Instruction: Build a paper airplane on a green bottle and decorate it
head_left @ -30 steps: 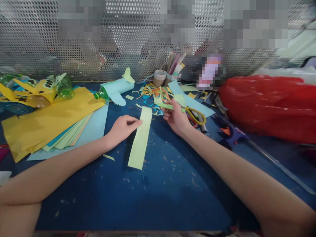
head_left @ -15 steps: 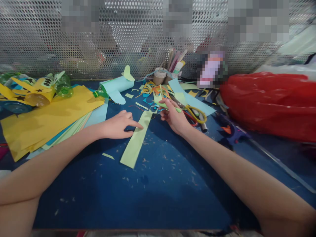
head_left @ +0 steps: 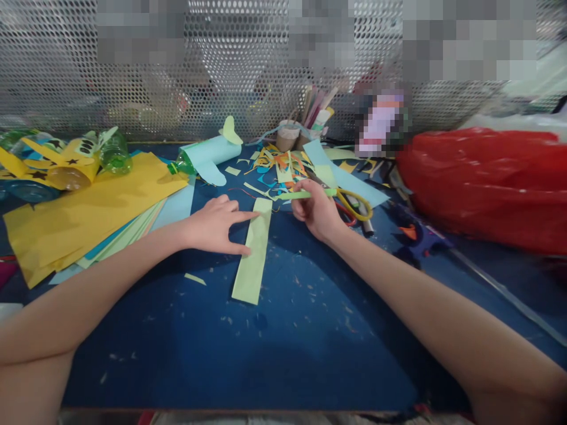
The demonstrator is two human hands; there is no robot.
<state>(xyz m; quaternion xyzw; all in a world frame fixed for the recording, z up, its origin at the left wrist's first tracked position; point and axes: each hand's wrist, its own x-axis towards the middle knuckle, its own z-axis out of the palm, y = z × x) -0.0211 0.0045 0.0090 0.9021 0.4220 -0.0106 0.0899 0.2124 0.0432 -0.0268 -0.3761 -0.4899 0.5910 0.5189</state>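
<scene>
A long light-green paper strip point(head_left: 253, 254) lies flat on the blue table point(head_left: 274, 342). My left hand point(head_left: 212, 224) rests on the strip's left edge, fingers stretched out and spread, thumb and forefinger pressing the paper. My right hand point(head_left: 315, 211) is closed in a pinch on a thin green paper strip point(head_left: 305, 193) held level just above the table. Yellow-handled scissors point(head_left: 352, 203) lie right beside that hand, untouched.
A fanned stack of yellow, green and blue paper sheets point(head_left: 88, 218) lies left. Bottle planes point(head_left: 66, 165) and a light-blue paper-wrapped bottle point(head_left: 208, 156) sit behind. Paper scraps point(head_left: 277, 168), a cup of tools point(head_left: 287, 136), a red plastic bag point(head_left: 482, 183) and a perforated metal screen point(head_left: 221, 71) surround.
The wide green strip swung from slanted back to nearly straight under my left hand. My right hand turned the thin strip level and drew slightly toward me.
</scene>
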